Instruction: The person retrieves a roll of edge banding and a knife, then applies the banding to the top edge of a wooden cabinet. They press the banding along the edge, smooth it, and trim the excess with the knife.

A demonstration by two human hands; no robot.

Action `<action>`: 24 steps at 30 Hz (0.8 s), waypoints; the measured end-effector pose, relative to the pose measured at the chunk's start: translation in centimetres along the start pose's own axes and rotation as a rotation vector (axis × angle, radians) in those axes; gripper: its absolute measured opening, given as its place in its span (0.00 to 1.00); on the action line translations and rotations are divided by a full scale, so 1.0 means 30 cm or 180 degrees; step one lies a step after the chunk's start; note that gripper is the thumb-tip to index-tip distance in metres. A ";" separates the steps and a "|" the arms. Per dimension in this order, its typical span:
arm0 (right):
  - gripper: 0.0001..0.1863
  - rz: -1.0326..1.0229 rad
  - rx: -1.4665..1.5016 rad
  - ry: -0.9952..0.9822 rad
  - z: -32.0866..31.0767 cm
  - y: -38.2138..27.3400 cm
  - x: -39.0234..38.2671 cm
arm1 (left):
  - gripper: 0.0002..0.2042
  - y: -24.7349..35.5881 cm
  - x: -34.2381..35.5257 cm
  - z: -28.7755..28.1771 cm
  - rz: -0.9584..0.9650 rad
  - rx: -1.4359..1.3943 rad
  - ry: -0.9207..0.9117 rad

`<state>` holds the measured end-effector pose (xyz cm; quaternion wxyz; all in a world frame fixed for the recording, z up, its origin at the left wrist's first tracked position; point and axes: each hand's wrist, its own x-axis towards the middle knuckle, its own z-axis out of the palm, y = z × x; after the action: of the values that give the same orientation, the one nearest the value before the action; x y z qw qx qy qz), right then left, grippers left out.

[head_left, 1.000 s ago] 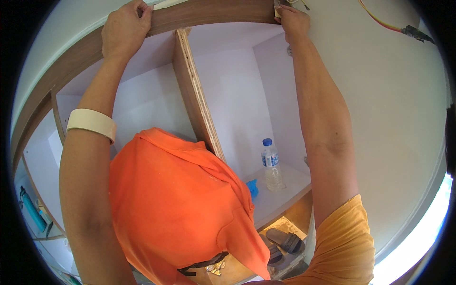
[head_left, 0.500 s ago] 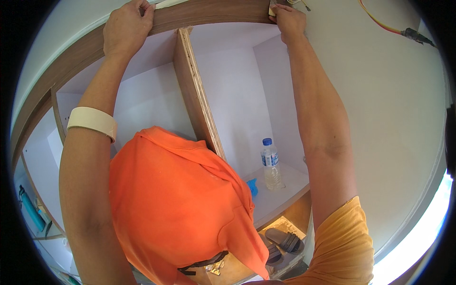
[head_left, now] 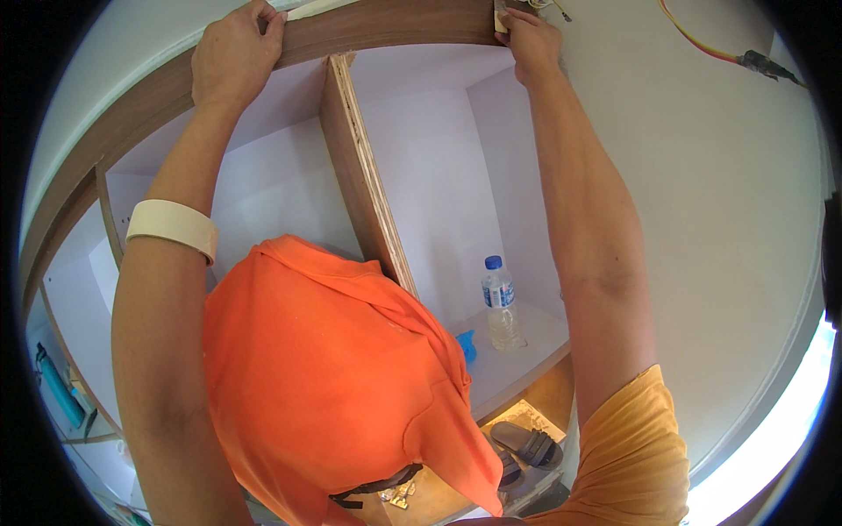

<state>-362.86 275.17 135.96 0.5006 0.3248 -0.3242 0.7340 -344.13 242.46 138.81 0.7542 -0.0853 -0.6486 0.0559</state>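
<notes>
White-lined cabinet carcass (head_left: pixel 438 175) fills the view, set against a pale wall (head_left: pixel 702 219), with a dark wood-grain front strip (head_left: pixel 386 22) running along its top edge.

Far left, low: a teal tool handle (head_left: pixel 54 394), untouched.

Left forearm wears a cream wristband (head_left: pixel 171 226). Left hand (head_left: pixel 232 57) is up at the strip, fingers curled over its upper edge and gripping it, palm against the face.

Centre: a plywood divider panel (head_left: pixel 364 175) separates two compartments, its upper end meeting the strip from below. An orange shirt (head_left: pixel 333 386) fills the lower middle.

Right compartment: a clear plastic water bottle with a blue cap (head_left: pixel 501 302) stands upright on the white shelf (head_left: pixel 517 359), with a small blue object (head_left: pixel 466 344) just beside it. Dark sandals (head_left: pixel 526 445) lie on the floor below.

Right hand (head_left: pixel 531 39) is at the strip's right end, where it meets the wall. Fingers are closed narrow, pinching the end; whether they hold a small item I cannot tell.

Upper right: an orange cable with a dark connector (head_left: pixel 754 60) hangs on the wall, well apart from both hands.

Judgement: step in hand is seating or aligning the strip on the carcass top. A next move would call for steady pressure at both ends and keeping the right end flush to the wall.
</notes>
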 end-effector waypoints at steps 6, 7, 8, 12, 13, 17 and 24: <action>0.12 0.0301 -0.0279 0.0525 0.075 -0.060 -0.053 | 0.19 -0.004 -0.003 -0.003 -0.0005 0.0076 0.0062; 0.12 0.0239 -0.0263 0.0469 0.072 -0.055 -0.047 | 0.18 -0.001 -0.004 -0.001 -0.0008 0.0053 0.0067; 0.12 0.0178 -0.0245 0.0411 0.070 -0.052 -0.043 | 0.18 0.004 -0.004 -0.003 -0.0022 0.0034 0.0032; 0.12 -0.0087 -0.0219 0.0105 0.043 -0.021 -0.009 | 0.18 0.011 0.001 -0.001 -0.0011 -0.0015 -0.0020; 0.12 -0.0222 -0.0428 0.0126 0.038 -0.013 -0.004 | 0.18 0.013 0.002 -0.002 0.0011 -0.0012 -0.0006; 0.12 -0.0094 -0.0465 0.0012 0.053 -0.016 -0.030 | 0.18 0.009 -0.002 -0.009 -0.0084 0.0022 -0.0106; 0.13 0.0054 -0.0235 -0.0251 0.033 -0.024 -0.025 | 0.18 0.012 -0.003 -0.004 -0.0057 -0.0040 -0.0011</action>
<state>-361.81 274.20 136.03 0.4928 0.3320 -0.3733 0.7124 -344.02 242.80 138.64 0.7531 -0.0842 -0.6510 0.0453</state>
